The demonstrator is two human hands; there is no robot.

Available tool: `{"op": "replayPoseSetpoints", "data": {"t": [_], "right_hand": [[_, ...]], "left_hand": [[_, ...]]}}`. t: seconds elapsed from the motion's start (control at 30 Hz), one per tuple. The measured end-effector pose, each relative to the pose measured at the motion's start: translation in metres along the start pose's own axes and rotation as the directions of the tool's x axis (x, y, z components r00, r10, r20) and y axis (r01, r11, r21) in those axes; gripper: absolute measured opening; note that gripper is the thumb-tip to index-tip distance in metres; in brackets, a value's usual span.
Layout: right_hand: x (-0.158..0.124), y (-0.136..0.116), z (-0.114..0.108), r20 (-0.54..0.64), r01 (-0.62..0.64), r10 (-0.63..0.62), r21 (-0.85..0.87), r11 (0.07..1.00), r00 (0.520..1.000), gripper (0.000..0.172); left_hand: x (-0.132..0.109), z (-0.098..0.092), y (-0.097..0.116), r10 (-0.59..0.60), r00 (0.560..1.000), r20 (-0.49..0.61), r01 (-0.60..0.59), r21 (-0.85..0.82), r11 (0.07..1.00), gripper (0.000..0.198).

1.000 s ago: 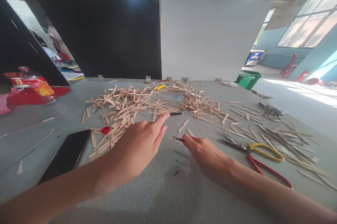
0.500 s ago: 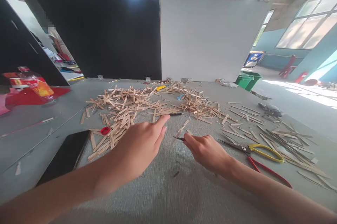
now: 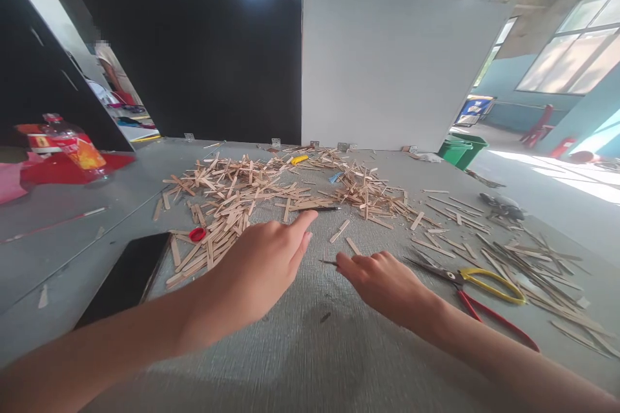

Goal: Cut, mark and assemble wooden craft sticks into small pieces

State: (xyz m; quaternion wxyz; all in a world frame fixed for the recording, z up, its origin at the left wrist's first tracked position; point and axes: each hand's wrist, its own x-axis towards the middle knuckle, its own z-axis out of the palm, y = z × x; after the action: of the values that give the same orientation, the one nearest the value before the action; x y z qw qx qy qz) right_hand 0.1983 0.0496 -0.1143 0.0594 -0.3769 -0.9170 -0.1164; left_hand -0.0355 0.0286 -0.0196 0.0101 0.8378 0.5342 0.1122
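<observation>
My left hand (image 3: pixel 264 271) hovers over the table, its index finger stretched out and the thumb a little apart below it. Nothing shows between those two fingers; the others are hidden. Just past the index fingertip lies a black pen (image 3: pixel 329 209). My right hand (image 3: pixel 382 280) is closed around a thin, dark, pointed tool (image 3: pixel 329 262), most of it hidden by the fingers. Beyond the hands, a short wooden craft stick (image 3: pixel 340 231) rests on the grey table. A second stick piece (image 3: pixel 352 245) lies right by the right hand's knuckles.
A heap of craft sticks (image 3: pixel 232 196) spreads across the table, with a yellow cutter-like item (image 3: pixel 299 159) behind. Scissors (image 3: pixel 465 277) with yellow and red handles lie right. A black phone (image 3: pixel 123 277), red ring (image 3: pixel 197 234) and drink bottle (image 3: pixel 77 151) are left.
The stick that was between my hands, near the tool's tip, now lies farther off on the table. My right fingers have come away from the second stick piece. The view has shifted slightly.
</observation>
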Motion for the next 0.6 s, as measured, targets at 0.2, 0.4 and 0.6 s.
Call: {"op": "replayPoseSetpoints", "data": {"t": [0.2, 0.4, 0.6], "right_hand": [[0.0, -0.002, 0.001, 0.018, -0.06, 0.059, 0.091, 0.994, 0.998, 0.022], [0.004, 0.001, 0.014, -0.038, -0.084, 0.089, 0.099, 0.992, 0.995, 0.031], [0.004, 0.0, 0.021, -0.098, -0.07, 0.086, 0.156, 0.985, 0.991, 0.039]], "left_hand": [[-0.001, 0.001, 0.0, 0.009, 1.0, -0.02, -0.009, 0.004, 1.0, 0.046], [-0.001, 0.0, 0.0, 0.014, 1.0, -0.011, -0.014, 0.0, 1.0, 0.046], [-0.001, 0.002, -0.001, 0.029, 0.999, -0.034, -0.028, 0.012, 1.0, 0.046]]}}
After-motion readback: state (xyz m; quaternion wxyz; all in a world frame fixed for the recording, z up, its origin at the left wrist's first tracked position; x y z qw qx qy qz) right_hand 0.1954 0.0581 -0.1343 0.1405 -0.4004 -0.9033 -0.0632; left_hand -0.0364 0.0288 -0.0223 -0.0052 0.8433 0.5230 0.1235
